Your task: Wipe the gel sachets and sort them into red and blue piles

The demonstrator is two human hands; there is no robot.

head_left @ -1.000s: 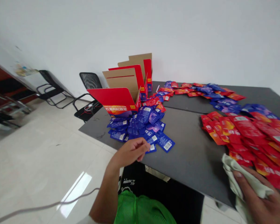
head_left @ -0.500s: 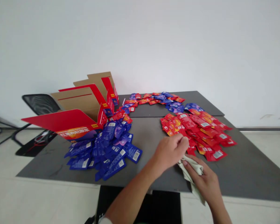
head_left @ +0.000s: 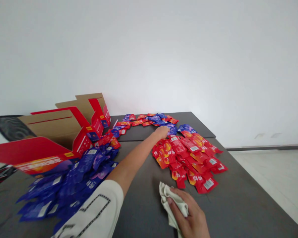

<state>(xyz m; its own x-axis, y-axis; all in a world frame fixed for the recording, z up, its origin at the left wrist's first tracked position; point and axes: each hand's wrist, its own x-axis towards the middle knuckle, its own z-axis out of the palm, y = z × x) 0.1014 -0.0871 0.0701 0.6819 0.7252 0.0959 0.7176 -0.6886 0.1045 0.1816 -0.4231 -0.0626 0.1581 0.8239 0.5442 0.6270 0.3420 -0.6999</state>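
Observation:
My right hand (head_left: pixel 188 211) is closed around a pale, crumpled cloth (head_left: pixel 175 200) just above the near part of the table. My left hand (head_left: pixel 162 132) is stretched far forward, at the blue packets (head_left: pixel 172 128) of the far row. Its fingers are mostly hidden, so I cannot see whether it holds one. A broad pile of red packets (head_left: pixel 186 155) lies between the two hands, to the right of my left forearm. Under and beside my left sleeve spreads a heap of blue packets (head_left: pixel 81 175).
Open red cardboard boxes (head_left: pixel 47 162) stand in a row along the table's left side, flaps raised. Red and blue packets (head_left: pixel 139 121) form a curved line at the back of the dark table (head_left: pixel 238 198). A black mesh chair (head_left: pixel 7 127) is behind the boxes.
My left hand has gone from beside the cloth to the far packets, arm extended. My right hand, still gripping the cloth, has shifted left in view. The camera has moved nearer the table.

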